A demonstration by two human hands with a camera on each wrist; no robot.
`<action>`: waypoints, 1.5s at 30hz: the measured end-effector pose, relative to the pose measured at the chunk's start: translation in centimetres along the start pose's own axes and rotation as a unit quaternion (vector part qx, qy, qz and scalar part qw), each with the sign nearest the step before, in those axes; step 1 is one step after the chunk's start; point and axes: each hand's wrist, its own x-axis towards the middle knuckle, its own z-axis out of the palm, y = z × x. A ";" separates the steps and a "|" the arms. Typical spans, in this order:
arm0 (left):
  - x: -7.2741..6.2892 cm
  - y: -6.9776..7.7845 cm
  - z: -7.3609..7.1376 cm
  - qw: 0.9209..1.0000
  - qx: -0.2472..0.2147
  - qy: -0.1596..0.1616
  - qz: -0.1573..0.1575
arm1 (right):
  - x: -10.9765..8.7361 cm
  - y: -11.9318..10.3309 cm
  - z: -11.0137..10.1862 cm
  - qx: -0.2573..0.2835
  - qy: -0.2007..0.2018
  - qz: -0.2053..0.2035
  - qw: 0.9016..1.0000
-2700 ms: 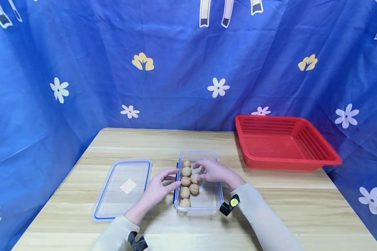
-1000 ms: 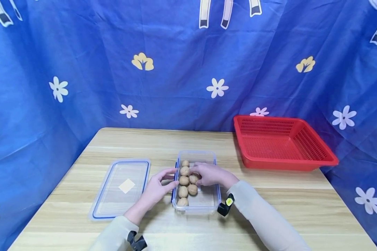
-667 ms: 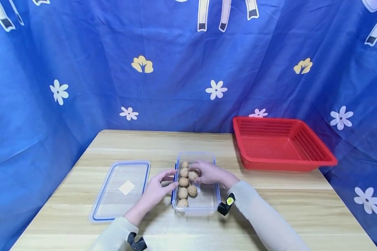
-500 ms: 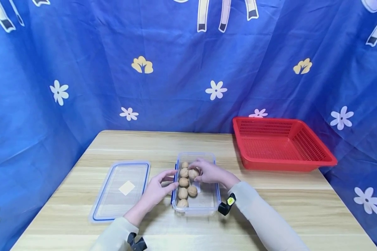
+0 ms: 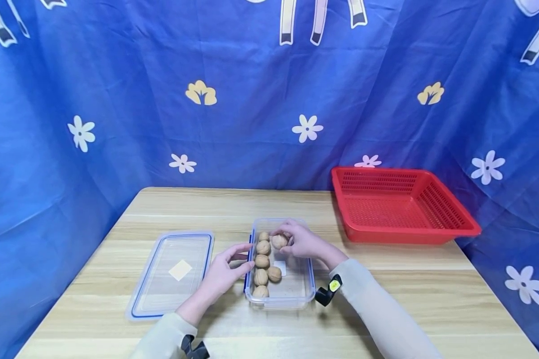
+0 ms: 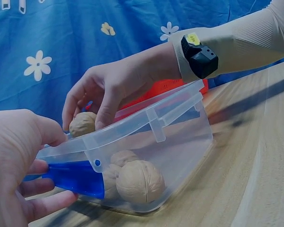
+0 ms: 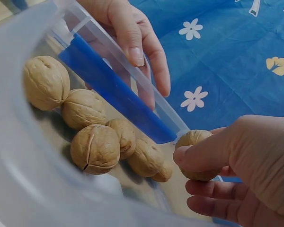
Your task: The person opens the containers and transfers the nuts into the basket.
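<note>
A clear plastic box (image 5: 292, 302) with blue side flaps stands on the table, its top uncovered. Several walnuts (image 5: 260, 277) lie inside, most of them lined up along its left wall. My right hand (image 5: 304, 240) pinches one walnut (image 7: 199, 152) between thumb and fingers, held up near rim height in the left wrist view. At the box's left side is my left hand (image 5: 224, 269), its thumb touching the rim and its loosely extended fingers against the blue flap (image 6: 75, 179) from outside. A pale square label (image 5: 280, 268) shows on the box floor.
To the left lies the clear lid (image 5: 157, 299) with a blue seal and a pale square sticker (image 5: 180, 269). A red perforated basket (image 5: 408, 235) stands at the back right. Behind the table hangs a blue patterned cloth (image 5: 251, 119).
My right hand closed on the walnut in the second row and has moved it up and slightly away from the row. My left hand has stayed at the box's side.
</note>
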 end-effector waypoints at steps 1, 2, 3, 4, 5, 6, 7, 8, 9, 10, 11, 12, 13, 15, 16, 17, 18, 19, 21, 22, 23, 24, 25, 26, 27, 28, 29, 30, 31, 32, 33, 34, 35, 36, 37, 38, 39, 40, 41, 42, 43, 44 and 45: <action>0.0 0.0 0.0 1.000 0.000 0.000 0.000 | 0.0 0.0 0.0 -0.002 0.004 0.000 1.000; 0.0 0.0 0.0 1.000 -0.001 0.000 -0.001 | 0.0 0.1 -0.1 -0.004 0.008 0.001 1.000; -0.1 0.0 0.1 1.000 -0.002 0.000 -0.002 | 0.0 0.1 -0.1 -0.002 0.011 0.003 1.000; -0.1 0.0 0.1 1.000 -0.002 0.000 -0.003 | -0.1 0.1 -0.2 0.001 0.015 0.006 1.000; -0.1 0.0 0.1 1.000 -0.002 0.000 -0.004 | -0.1 0.1 -0.2 0.008 0.018 0.008 1.000; -0.1 0.1 0.1 1.000 -0.003 0.000 -0.006 | -0.1 0.1 -0.2 0.015 0.021 0.011 1.000; -0.1 0.2 0.2 1.000 -0.004 -0.001 -0.008 | -0.2 0.1 -0.3 0.023 0.025 0.014 0.999; -0.1 0.3 0.2 1.000 -0.004 -0.002 -0.009 | -0.2 0.1 -0.3 0.030 0.028 0.015 0.999; -0.2 0.6 0.2 1.000 -0.004 -0.003 -0.011 | -0.2 0.1 -0.4 0.037 0.032 0.015 0.999; -0.3 0.9 0.2 1.000 -0.002 -0.004 -0.010 | -0.2 0.1 -0.5 0.041 0.035 0.015 0.998; -0.5 1.3 0.1 1.000 0.001 -0.004 -0.010 | -0.2 0.1 -0.6 0.045 0.038 0.013 0.998; -0.6 1.7 0.1 1.000 0.005 -0.003 -0.009 | -0.2 0.1 -0.7 0.048 0.041 0.011 0.998; -0.7 2.1 0.1 1.000 0.009 -0.002 -0.009 | -0.3 0.1 -0.8 0.051 0.045 0.007 0.998; -1.0 2.9 0.1 1.000 0.018 0.000 -0.007 | -0.4 0.1 -1.1 0.054 0.054 0.004 0.997; -1.1 3.1 0.0 1.000 0.021 0.000 -0.007 | -0.5 0.1 -1.3 0.056 0.060 0.003 0.997; -1.1 3.3 0.0 1.000 0.022 -0.001 -0.008 | -0.6 0.1 -1.5 0.059 0.066 0.001 0.996; -1.2 3.5 0.0 1.000 0.023 -0.003 -0.008 | -0.7 0.0 -1.7 0.061 0.073 0.000 0.995; -1.2 3.6 0.0 1.000 0.022 -0.006 -0.008 | -0.9 0.0 -1.9 0.066 0.080 -0.001 0.995; -1.2 3.6 0.0 1.000 0.021 -0.009 -0.008 | -1.0 0.0 -2.4 0.071 0.091 -0.003 0.993; -1.2 3.6 0.0 1.000 0.022 -0.009 -0.008 | -1.1 0.0 -2.6 0.072 0.096 -0.004 0.993; -1.2 3.6 0.0 1.000 0.022 -0.008 -0.008 | -1.2 0.0 -2.8 0.071 0.100 -0.006 0.992; -1.2 3.5 0.0 1.000 0.024 -0.007 -0.008 | -1.2 0.1 -2.9 0.071 0.103 -0.006 0.992; -1.2 3.5 0.0 1.000 0.024 -0.006 -0.008 | -1.3 0.2 -3.1 0.070 0.105 -0.008 0.992; -1.3 3.5 0.0 1.000 0.025 -0.005 -0.008 | -1.3 0.3 -3.2 0.064 0.108 -0.008 0.992; -1.3 3.5 0.0 1.000 0.025 -0.005 -0.008 | -1.4 0.3 -3.4 0.063 0.111 -0.007 0.992; -1.4 3.4 0.0 1.000 0.024 -0.006 -0.008 | -1.4 0.3 -3.6 0.060 0.114 -0.005 0.992; -1.4 3.4 0.0 1.000 0.023 -0.007 -0.009 | -1.5 0.4 -3.7 0.059 0.117 -0.004 0.991; -1.5 3.4 0.0 1.000 0.022 -0.008 -0.009 | -1.6 0.3 -3.9 0.060 0.120 -0.003 0.991; -1.5 3.4 0.0 1.000 0.020 -0.008 -0.009 | -1.7 0.3 -4.2 0.059 0.125 -0.003 0.990; -1.6 3.4 0.0 1.000 0.018 -0.008 -0.009 | -1.8 0.3 -4.4 0.057 0.131 -0.002 0.990; -1.6 3.4 0.1 1.000 0.018 -0.007 -0.009 | -1.9 0.4 -4.6 0.057 0.137 -0.002 0.989; -1.6 3.4 0.1 1.000 0.017 -0.007 -0.009 | -2.0 0.4 -4.9 0.054 0.143 -0.002 0.988; -1.7 3.5 0.1 1.000 0.016 -0.006 -0.008 | -2.1 0.5 -5.1 0.055 0.149 0.000 0.987; -1.7 3.5 0.2 1.000 0.015 -0.006 -0.008 | -2.2 0.5 -5.3 0.055 0.155 0.002 0.986; -1.6 3.5 0.2 1.000 0.016 -0.006 -0.008 | -2.3 0.6 -5.6 0.054 0.161 0.005 0.985; -1.6 3.4 0.2 1.000 0.017 -0.005 -0.009 | -2.4 0.7 -5.8 0.053 0.166 0.009 0.985; -1.5 3.2 0.2 1.000 0.017 -0.004 -0.007 | -2.6 0.8 -6.0 0.052 0.171 0.011 0.984; -1.3 3.0 0.2 1.000 0.018 -0.003 -0.008 | -2.7 0.9 -6.3 0.049 0.175 0.015 0.983; -1.2 2.6 0.2 1.000 0.019 -0.001 -0.007 | -2.9 1.0 -6.6 0.047 0.179 0.017 0.983; -0.9 2.1 0.1 1.000 0.019 0.001 -0.007 | -3.0 1.1 -6.9 0.040 0.183 0.017 0.982; -0.7 1.7 0.1 1.000 0.021 0.001 -0.007 | -3.2 1.2 -7.2 0.033 0.188 0.017 0.982; -0.5 1.2 0.1 1.000 0.023 0.001 -0.006 | -3.3 1.3 -7.5 0.028 0.193 0.018 0.981; -0.3 0.8 0.0 1.000 0.023 0.000 -0.003 | -3.5 1.4 -7.8 0.026 0.198 0.019 0.980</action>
